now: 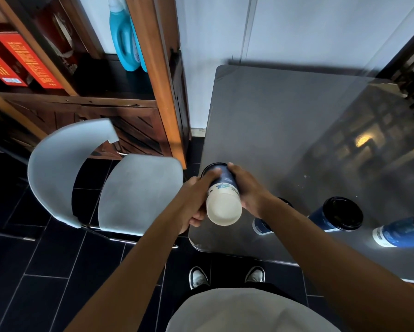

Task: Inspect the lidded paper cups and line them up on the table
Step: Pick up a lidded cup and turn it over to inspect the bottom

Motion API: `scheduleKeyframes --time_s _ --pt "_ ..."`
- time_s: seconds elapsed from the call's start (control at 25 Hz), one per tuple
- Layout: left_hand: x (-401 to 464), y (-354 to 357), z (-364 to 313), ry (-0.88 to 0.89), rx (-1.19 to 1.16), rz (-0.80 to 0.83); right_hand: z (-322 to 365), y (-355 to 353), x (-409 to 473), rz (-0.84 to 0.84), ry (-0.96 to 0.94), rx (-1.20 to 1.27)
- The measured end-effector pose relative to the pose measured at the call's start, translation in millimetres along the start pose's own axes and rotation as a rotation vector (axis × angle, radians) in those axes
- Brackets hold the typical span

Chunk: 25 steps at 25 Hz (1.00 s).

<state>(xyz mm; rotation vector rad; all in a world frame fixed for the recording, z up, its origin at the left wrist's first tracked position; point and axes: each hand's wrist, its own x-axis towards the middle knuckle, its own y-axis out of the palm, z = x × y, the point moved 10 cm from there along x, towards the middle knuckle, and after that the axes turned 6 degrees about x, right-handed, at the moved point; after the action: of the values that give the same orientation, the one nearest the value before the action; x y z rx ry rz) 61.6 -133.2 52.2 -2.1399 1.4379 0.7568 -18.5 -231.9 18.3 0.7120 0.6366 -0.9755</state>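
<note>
Left of frame: one pale grey chair (139,188) on dark floor tiles, tucked against the desk's left edge. Behind it a wooden shelf unit (153,75) with two blue bottles (124,37) and two red boxes (26,58).

Centre: held cup (222,192), tipped so its plain cream base faces the camera and its black lid points away and down toward the desk. Body dark blue with a pale printed mark and white lettering near the base band. It sits over the near-left corner of the grey desk (285,121); whether the lid touches the surface cannot be told.

Left hand (196,197): grip closed around the cup's left side, thumb laid across the blue wall. Right hand (246,188): grip closed on the cup's right side, fingers wrapped behind it.

Right: three more cups standing on the desk near its front edge. First cup (261,225) mostly hidden behind the right forearm. Second cup (337,215) upright, black lid on, blue wall. Third cup (399,232) cut by the frame edge, blue wall with a white base band.

Count: four lidded cups in all, one held, three on the desk.
</note>
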Motion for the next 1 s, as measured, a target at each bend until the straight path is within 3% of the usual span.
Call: scheduleKeyframes --time_s 0.2,0.32,0.52,0.68,0.88,1.0 --pt "7.6 15.7 6.0 0.03 -0.313 0.101 3.3 -5.8 -3.6 -0.032 -0.03 0.102" --pt "6.7 22.7 3.9 0.041 -0.38 0.14 3.1 -1.2 1.7 0.021 -0.025 0.134" --pt "9.6 2.9 10.9 -0.027 -0.129 -0.006 12.4 -1.8 0.9 -0.002 -0.068 -0.051" --pt "6.9 -0.7 1.2 0.065 -0.088 -0.008 23.2 -3.9 0.5 -0.017 -0.137 -0.333" --pt "8.1 10.4 4.9 0.026 -0.423 0.042 21.3 -4.7 -3.1 0.004 -0.122 -0.116" --pt "8.5 19.1 2.6 0.048 -0.504 0.085 17.9 -3.4 0.9 0.017 -0.113 -0.093"
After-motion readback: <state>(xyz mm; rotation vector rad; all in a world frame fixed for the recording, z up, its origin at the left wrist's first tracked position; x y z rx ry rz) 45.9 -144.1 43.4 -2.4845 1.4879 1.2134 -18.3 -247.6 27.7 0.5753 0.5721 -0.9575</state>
